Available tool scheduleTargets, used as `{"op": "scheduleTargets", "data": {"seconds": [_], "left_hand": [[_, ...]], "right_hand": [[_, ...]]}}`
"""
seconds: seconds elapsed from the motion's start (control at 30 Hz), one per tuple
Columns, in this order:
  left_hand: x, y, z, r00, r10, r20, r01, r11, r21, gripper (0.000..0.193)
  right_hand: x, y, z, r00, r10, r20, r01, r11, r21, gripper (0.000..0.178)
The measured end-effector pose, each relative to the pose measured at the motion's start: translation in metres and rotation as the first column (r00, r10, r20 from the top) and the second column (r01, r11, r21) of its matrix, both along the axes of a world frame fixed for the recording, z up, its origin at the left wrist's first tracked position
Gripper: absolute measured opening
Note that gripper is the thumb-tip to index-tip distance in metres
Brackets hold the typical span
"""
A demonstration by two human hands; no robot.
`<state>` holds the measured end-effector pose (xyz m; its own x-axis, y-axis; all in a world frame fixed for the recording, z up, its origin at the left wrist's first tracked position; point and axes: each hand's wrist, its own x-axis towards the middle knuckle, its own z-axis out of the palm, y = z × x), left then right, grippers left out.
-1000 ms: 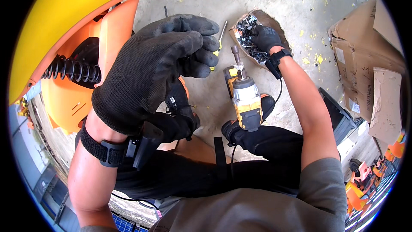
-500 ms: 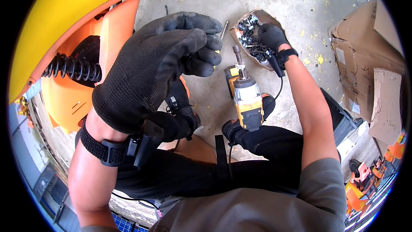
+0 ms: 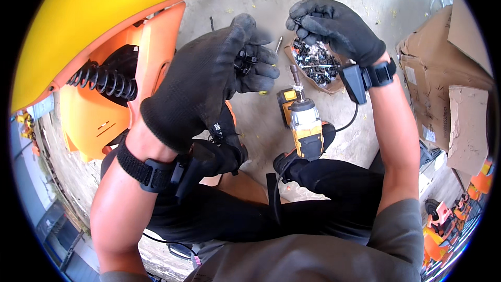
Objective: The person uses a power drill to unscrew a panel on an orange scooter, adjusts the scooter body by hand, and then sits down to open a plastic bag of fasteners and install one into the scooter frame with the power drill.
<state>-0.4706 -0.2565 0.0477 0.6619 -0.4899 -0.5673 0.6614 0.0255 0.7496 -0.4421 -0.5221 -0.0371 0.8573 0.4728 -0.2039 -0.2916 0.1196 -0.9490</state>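
Observation:
My left hand (image 3: pixel 195 75), in a black glove, is raised and cupped with its fingers curled around several small black clips (image 3: pixel 245 62). Across from it is my right hand (image 3: pixel 344 28), gloved alike, with fingers bent and tips pressed together on a small dark piece (image 3: pixel 298 21) that looks like another clip. Partly behind the right hand, on the floor, sits an open cardboard box (image 3: pixel 331 90) of loose black clips (image 3: pixel 315 62). A yellow and black power driver (image 3: pixel 307 128) with a long socket lies between my feet, its socket pointing away from me.
At left is a yellow and orange body panel (image 3: pixel 96 120) with a black coil spring (image 3: pixel 102 80). A thin metal rod (image 3: pixel 279 45) lies on the concrete near the box. Large cardboard cartons (image 3: pixel 428 73) stand at right. A black cable (image 3: pixel 348 124) hangs from my right wrist device.
My right hand has come up out of the box and moved nearer my left hand. My left hand has turned slightly and shifted right, exposing the clips in its palm.

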Motion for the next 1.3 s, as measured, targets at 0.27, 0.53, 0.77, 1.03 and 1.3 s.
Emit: {"op": "scheduleTargets", "data": {"seconds": [0.27,0.53,0.77,1.03,1.3], "left_hand": [[0.004,0.01,0.005,0.998,-0.057,0.024,0.061,0.973,-0.225,0.032],[0.002,0.007,0.017,0.99,-0.049,0.132,0.073,0.98,-0.187,0.027],[0.007,0.004,0.044,0.966,-0.022,0.256,0.135,0.892,-0.432,0.031],[0.004,0.015,0.045,0.947,0.002,0.322,0.144,0.892,-0.428,0.032],[0.005,0.0,0.058,0.97,0.032,0.242,0.068,0.916,-0.396,0.029]], "right_hand": [[-0.031,0.05,0.064,0.925,0.017,0.379,0.067,0.976,-0.207,0.021],[-0.057,0.049,0.113,0.929,-0.096,0.357,0.202,0.94,-0.273,0.027],[-0.101,-0.087,0.037,0.781,-0.457,0.426,0.623,0.514,-0.59,0.03],[-0.248,0.058,-0.078,0.953,-0.301,-0.04,0.17,0.638,-0.751,0.079],[-0.242,0.084,-0.166,0.832,-0.435,0.344,0.554,0.678,-0.482,0.05]]}}
